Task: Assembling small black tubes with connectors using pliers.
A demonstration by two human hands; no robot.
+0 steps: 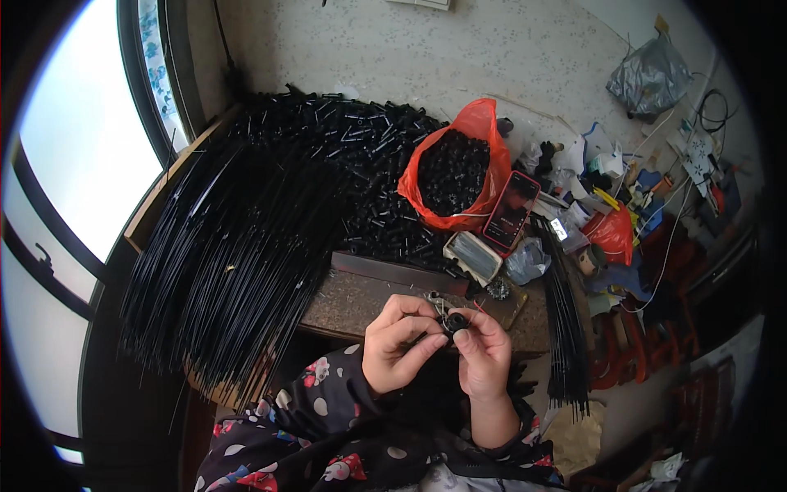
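Just in front of my body, both hands meet over the near edge of the work table. My right hand (pixel 485 361) pinches a small black round part (pixel 457 322) with a hole in it between thumb and fingers. Closed against its left side is my left hand (pixel 402 344); what lies in those fingertips is mostly hidden. A thin metal-coloured piece (pixel 440 304) shows just beyond the fingertips, and I cannot tell whether it is held or lies on the table. A small beaded-looking round object (pixel 498 288) sits a little past my right hand.
Long thin black rods (pixel 229 262) cover the left, overhanging the edge. Black tubular pieces (pixel 361 135) heap behind a low dark strip (pixel 399 272). A red bag (pixel 422 197) holds black parts. Nearby are a phone (pixel 512 209), a pin-filled box (pixel 473 257) and another rod bundle (pixel 566 328).
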